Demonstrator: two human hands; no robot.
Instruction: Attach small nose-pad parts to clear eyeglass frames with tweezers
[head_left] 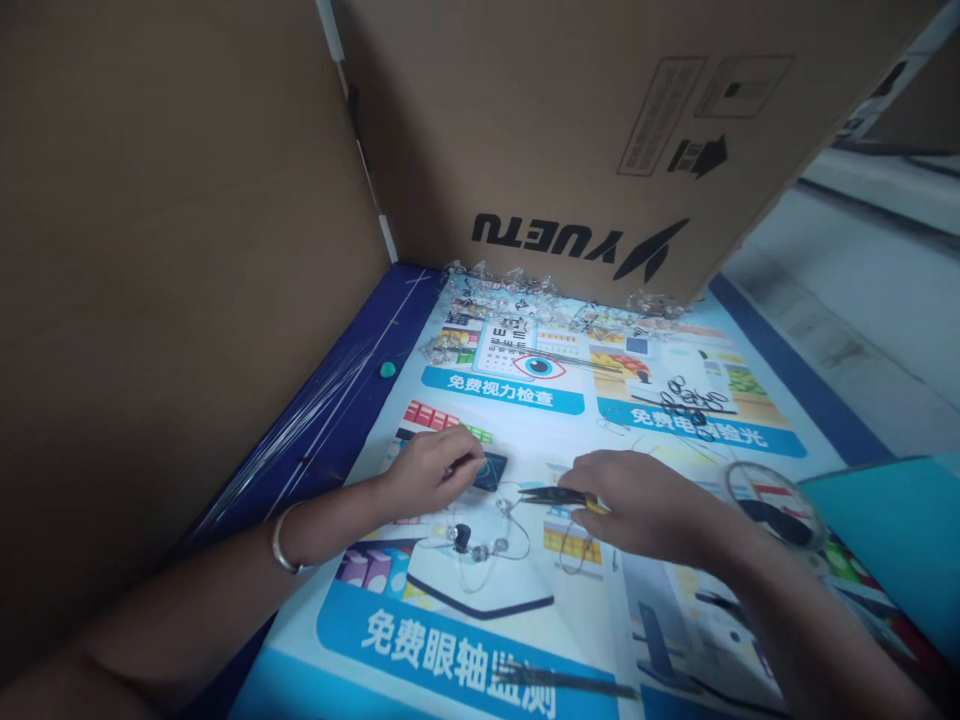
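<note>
My right hand grips a pair of pliers with dark jaws and yellow on the handles. The jaws point left, close to a looped thin wire strung with several clear beads. To the left, the fingers of my left hand are pinched together above the beads, and a fine end of the wire seems to run up to the fingertips. The exact spot they hold is too small to make out clearly. A small loop of wire hangs or lies just below the pliers.
Clear beaded pieces line the foot of the tall cardboard wall. Dark rings lie at the right, and a round clear dish is beside my right forearm. Straight wires lie in front; a green lump sits left.
</note>
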